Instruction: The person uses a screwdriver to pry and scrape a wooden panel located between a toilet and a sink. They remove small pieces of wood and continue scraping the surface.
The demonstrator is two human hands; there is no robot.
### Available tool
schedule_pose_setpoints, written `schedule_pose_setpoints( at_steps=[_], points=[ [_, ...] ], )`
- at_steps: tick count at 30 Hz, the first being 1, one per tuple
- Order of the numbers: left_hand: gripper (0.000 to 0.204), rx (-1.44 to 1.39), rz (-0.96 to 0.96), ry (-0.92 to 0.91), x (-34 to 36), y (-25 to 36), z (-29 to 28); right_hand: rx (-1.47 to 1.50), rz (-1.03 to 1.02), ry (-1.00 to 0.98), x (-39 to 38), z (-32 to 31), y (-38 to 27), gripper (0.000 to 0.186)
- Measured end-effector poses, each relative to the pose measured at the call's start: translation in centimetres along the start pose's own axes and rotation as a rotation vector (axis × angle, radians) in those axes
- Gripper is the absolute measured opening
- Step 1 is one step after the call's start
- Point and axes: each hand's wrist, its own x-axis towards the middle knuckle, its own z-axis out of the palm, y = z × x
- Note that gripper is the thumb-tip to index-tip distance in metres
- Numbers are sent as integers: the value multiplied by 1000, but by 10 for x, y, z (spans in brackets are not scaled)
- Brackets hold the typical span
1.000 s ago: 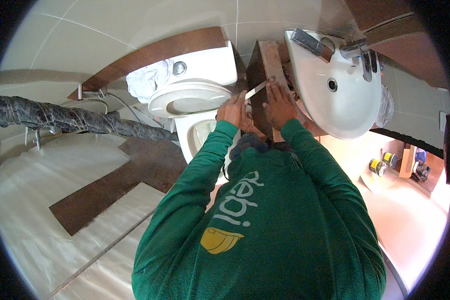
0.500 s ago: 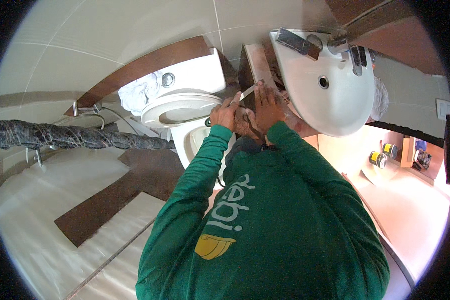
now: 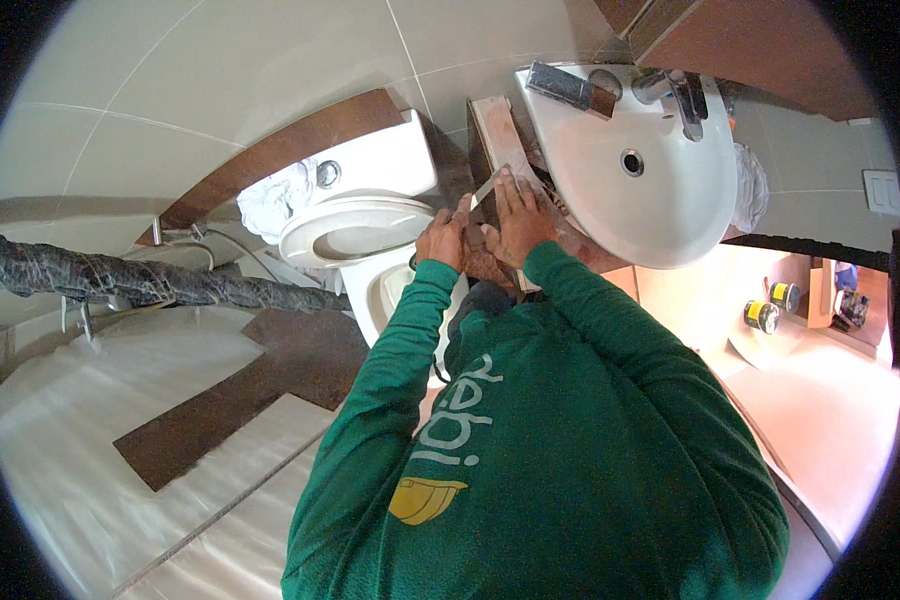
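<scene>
My left hand (image 3: 444,240) and my right hand (image 3: 523,222) are close together between the toilet and the sink. Between them is a dark brown panel piece (image 3: 487,209) with a pale edge. The left fingers are at its left side; the right fingers stretch forward along it, thumb toward the left hand. Both hands seem to hold the piece, though their undersides are hidden. Just beyond, a dusty pale ledge (image 3: 495,130) runs to the wall. On the white sink (image 3: 685,215) lies a dark block-shaped tool (image 3: 565,88) with a brown end.
At my left stands a toilet (image 3: 385,160) with its seat raised and a crumpled white bag (image 3: 270,208) on the tank. A plastic-wrapped pole (image 3: 150,275) crosses the left side above a covered surface with a brown sheet (image 3: 200,430). Tubs (image 3: 762,317) stand at right.
The view has shifted slightly, moving the sink and toilet a little leftward in the picture. My hands stay at the panel piece, the right hand slightly lower and its thumb more visible.
</scene>
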Motion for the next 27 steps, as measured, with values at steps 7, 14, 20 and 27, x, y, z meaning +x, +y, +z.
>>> schedule_pose_setpoints(
  at_steps=[7,14,20,27],
  points=[
    [40,-406,-18,216,-51,57,0,313,16,293,-50,-27,12,68],
    [25,-834,14,254,-64,81,14,788,131,-62,-71,-96,1,48],
    [16,-1361,-132,304,-51,146,-37,941,-24,293,-95,-43,-7,50],
    [26,-1212,-137,316,-61,115,-19,816,186,67,-131,-97,19,33]
  ],
)
